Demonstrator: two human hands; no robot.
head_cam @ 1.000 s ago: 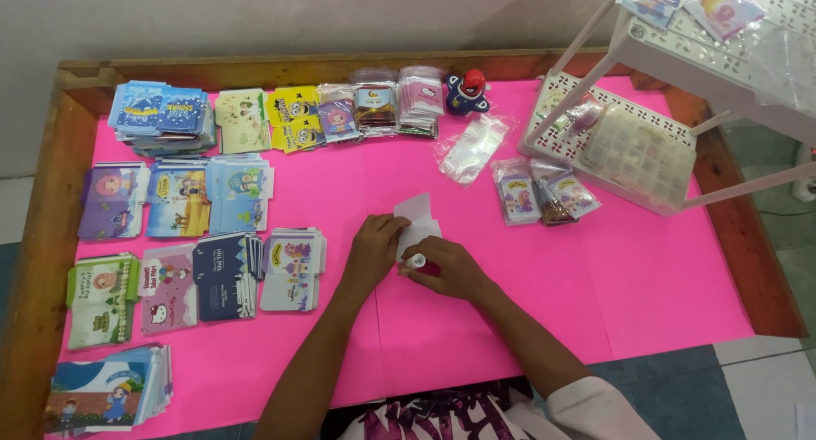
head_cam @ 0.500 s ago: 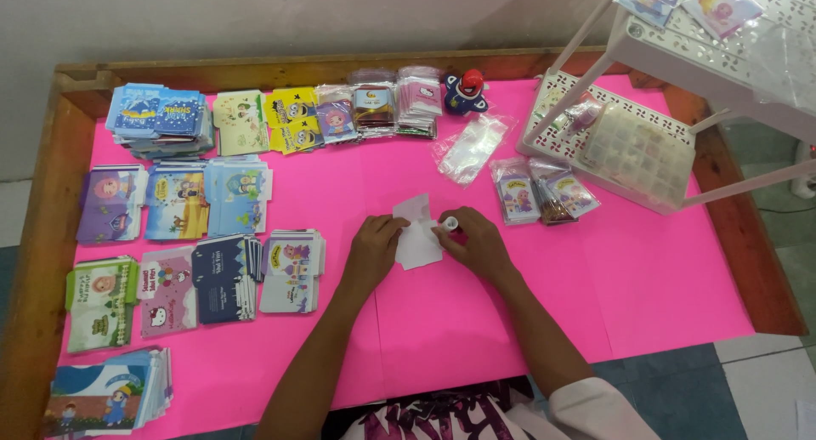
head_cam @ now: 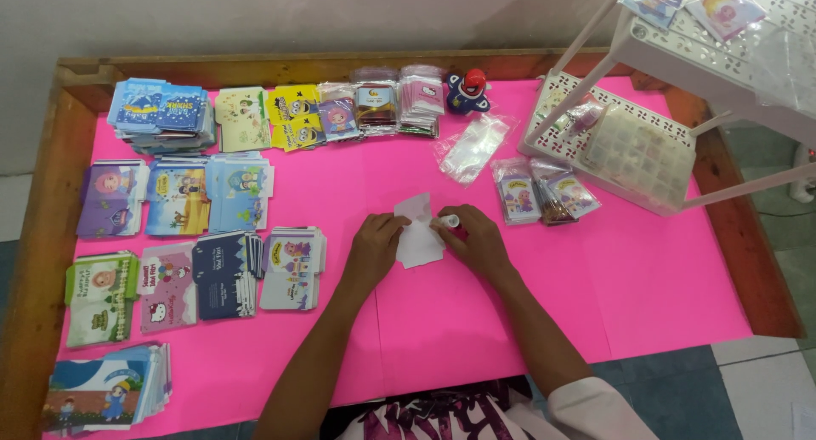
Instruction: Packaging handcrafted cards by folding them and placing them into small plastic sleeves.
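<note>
From the head view, a white paper piece (head_cam: 419, 233) lay on the pink table (head_cam: 527, 321) between both hands. The left hand (head_cam: 374, 249) pressed its left edge flat; the right hand (head_cam: 476, 240) pinched a small glue stick (head_cam: 449, 221) against its right edge.

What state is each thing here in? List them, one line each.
white card: flat on the pink table, pinned by both hands
left hand: pressing the card's left edge
right hand: holding a small glue stick to the card's right edge
glue stick: held, tip at the card
clear plastic sleeve: lying loose, empty
white basket: resting on the table, under a white rack
card stacks: sorted in piles
</note>
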